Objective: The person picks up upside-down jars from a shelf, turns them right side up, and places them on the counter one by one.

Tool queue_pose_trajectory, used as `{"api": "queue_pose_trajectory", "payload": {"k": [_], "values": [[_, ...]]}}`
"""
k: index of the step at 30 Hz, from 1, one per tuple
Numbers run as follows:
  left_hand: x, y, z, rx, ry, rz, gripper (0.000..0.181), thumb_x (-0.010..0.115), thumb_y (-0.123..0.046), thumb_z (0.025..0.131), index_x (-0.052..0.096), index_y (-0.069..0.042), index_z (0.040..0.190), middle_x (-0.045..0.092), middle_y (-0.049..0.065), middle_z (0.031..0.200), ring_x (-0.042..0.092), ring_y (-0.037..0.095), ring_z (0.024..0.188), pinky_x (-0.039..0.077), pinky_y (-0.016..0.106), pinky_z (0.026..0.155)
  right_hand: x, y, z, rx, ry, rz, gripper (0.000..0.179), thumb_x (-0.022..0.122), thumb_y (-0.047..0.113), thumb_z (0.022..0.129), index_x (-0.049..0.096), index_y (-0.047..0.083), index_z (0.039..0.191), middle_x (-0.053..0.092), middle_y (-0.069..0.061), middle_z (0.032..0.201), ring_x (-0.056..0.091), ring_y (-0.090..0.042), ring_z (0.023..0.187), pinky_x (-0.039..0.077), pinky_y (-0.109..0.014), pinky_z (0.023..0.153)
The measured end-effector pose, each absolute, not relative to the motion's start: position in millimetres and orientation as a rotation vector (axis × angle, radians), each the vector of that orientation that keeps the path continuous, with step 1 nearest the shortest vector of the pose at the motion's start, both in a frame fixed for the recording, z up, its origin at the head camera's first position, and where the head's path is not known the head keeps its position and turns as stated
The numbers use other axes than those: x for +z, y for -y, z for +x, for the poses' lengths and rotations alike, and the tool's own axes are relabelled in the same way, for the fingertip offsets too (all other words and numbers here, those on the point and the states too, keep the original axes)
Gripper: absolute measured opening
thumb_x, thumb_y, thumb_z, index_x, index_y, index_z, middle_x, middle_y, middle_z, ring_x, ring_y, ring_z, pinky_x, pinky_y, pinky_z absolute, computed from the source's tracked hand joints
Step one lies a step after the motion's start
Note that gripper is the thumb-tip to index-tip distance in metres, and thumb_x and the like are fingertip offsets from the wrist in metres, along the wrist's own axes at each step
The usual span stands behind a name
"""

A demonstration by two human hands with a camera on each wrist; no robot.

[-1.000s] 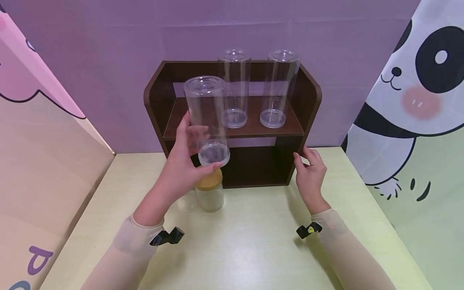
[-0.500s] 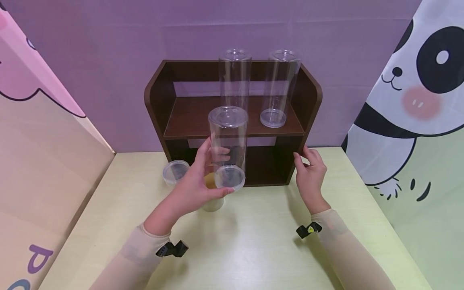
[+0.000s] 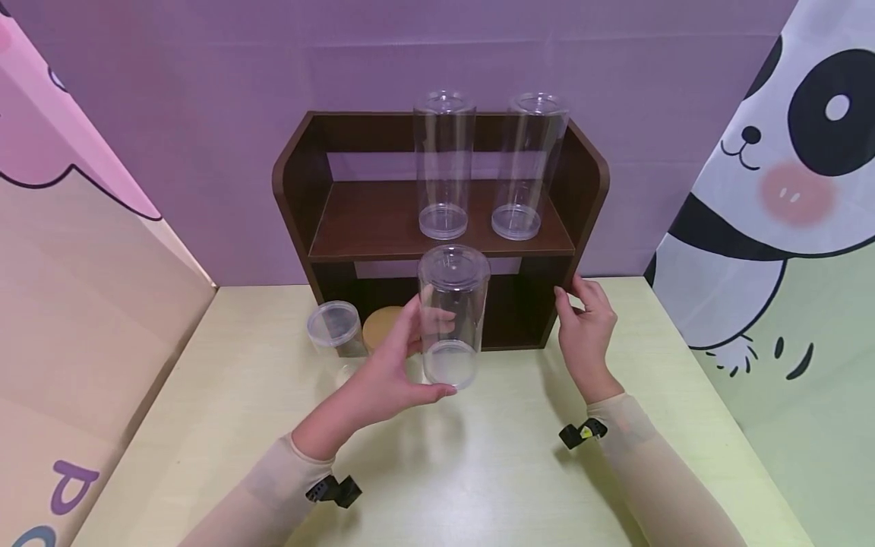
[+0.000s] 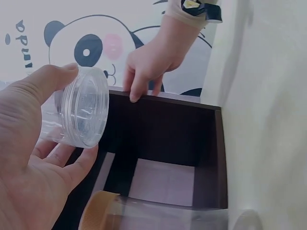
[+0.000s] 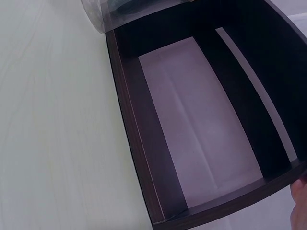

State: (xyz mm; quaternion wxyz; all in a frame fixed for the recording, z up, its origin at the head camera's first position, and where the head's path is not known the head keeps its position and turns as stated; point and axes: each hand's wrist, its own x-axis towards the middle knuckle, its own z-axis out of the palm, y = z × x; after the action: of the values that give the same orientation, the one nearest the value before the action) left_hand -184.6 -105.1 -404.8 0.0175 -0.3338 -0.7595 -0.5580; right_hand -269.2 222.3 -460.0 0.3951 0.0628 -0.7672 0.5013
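My left hand [image 3: 386, 384] grips a tall clear plastic jar [image 3: 454, 304], thumb at its base and fingers behind it. The jar stands upright above the table, in front of a dark brown two-tier shelf [image 3: 376, 220]. In the left wrist view, the clear round end of the jar [image 4: 86, 108] shows between thumb and fingers. My right hand [image 3: 588, 334] holds the front edge of the shelf's right side panel. Two similar tall clear jars, one in the middle [image 3: 444, 167] and one at the right [image 3: 526, 167], stand on the upper tier.
Left of the held jar, a jar with a tan lid [image 3: 380, 327] stands partly hidden behind my left hand. Beside it is another clear jar [image 3: 333, 327]. Both are at the shelf's lower left front, on the pale table [image 3: 478, 471]. A purple cloth [image 3: 205, 137] hangs behind.
My left hand has brought the clear jar down and to the right, from in front of the upper tier to the lower opening. The right hand stays on the side panel.
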Motion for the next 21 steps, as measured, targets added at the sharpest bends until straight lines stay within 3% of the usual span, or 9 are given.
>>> {"api": "queue_pose_trajectory", "payload": {"k": [7,15,21], "values": [[-416,104,-183,-1.734,2.395,-1.026,0.134,0.099,0.005,0.078,0.013,-0.022,0.177,0.056,0.007,0.159,0.055,0.025,0.149,0.045,0.038,0.124,-459,-223,-269,1.248,1.960,0.154,0.025,0.077,0.003,0.104,0.082,0.002,0.128,0.073,-0.010,0.111,0.074,-0.030,0.108,0.057,-0.008,0.082],[-430,102,-180,-1.769,2.444,-0.997,0.128,0.099,0.002,0.080,0.020,-0.031,0.175,0.054,-0.003,0.161,0.053,0.020,0.150,0.046,0.037,0.123,-459,-223,-271,1.270,1.968,0.161,0.027,0.077,0.003,0.104,0.081,0.005,0.131,0.073,-0.009,0.112,0.073,-0.031,0.109,0.057,-0.008,0.082],[-441,100,-179,-1.763,2.476,-0.987,0.126,0.100,0.001,0.079,0.024,-0.028,0.174,0.054,-0.004,0.161,0.053,0.019,0.150,0.049,0.036,0.121,-451,-220,-265,1.316,1.877,0.121,0.032,0.079,0.003,0.101,0.073,-0.002,0.132,0.066,-0.018,0.123,0.066,-0.023,0.117,0.057,-0.018,0.089]]}}
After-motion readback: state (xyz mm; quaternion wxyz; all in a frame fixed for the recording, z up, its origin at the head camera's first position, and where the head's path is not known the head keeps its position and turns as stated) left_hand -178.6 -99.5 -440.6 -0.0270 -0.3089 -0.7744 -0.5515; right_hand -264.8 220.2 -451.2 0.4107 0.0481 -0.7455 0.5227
